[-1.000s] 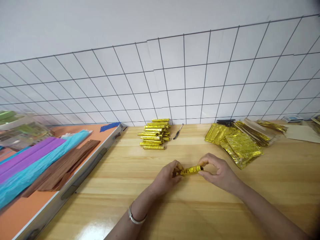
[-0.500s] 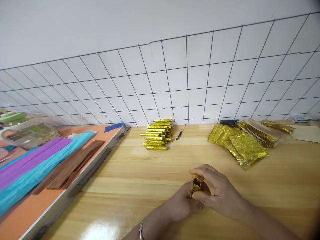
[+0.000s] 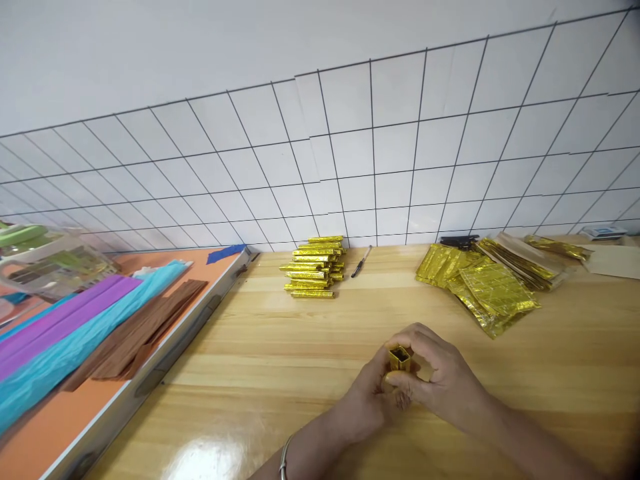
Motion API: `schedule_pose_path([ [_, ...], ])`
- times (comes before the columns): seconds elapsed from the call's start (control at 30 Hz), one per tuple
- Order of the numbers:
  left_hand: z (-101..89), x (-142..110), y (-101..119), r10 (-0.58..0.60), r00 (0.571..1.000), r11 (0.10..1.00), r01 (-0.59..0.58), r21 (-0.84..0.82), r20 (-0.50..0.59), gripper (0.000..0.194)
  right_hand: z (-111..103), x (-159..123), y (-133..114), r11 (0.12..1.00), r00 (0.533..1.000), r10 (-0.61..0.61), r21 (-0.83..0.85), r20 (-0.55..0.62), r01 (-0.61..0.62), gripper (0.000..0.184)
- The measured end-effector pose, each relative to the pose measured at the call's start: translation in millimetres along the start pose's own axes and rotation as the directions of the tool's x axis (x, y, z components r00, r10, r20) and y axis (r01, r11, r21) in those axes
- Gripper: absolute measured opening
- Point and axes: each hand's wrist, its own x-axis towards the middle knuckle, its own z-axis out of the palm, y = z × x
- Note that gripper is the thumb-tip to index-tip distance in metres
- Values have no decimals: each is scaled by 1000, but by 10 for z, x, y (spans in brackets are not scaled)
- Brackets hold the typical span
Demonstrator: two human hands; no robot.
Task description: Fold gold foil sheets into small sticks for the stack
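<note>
A small gold foil tube (image 3: 399, 359) stands upright above the wooden table (image 3: 280, 360), its square open end facing up. Both my hands are wrapped round it. My left hand (image 3: 367, 400) grips its lower part from the left, and my right hand (image 3: 440, 380) pinches its top from the right, fingers curled over it. Farther back lies a pile of finished gold foil tubes (image 3: 313, 267). At the back right sits a heap of flat gold foil sheets (image 3: 480, 283).
A black pen (image 3: 359, 263) lies beside the tube pile. On the left, an orange board (image 3: 65, 407) carries purple, blue and brown paper strips (image 3: 75, 327) and a clear plastic box (image 3: 50, 263). A white wall with a wire grid (image 3: 370, 153) runs along the table's back edge.
A second ago the tube lay sideways, held by its ends between my hands. Both hands have drawn nearer and turned it upright, open end up. It has barely moved since half a second ago.
</note>
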Motion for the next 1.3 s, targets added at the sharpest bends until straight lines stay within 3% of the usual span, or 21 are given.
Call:
schedule_pose_path([
  [0.4, -25, 7, -112, 102, 995, 975, -98, 199, -11, 10, 37, -6, 40, 999, 999, -34, -18, 8, 34, 24],
  [0.67, -26, 27, -49, 179, 981, 951, -190, 242, 68, 13, 59, -22, 30, 997, 997, -72, -39, -9, 72, 20],
  [1.3, -105, 1, -188, 272, 962, 837, -227, 498, -18, 11, 94, -66, -5, 976, 982, -186, -117, -10, 184, 17],
])
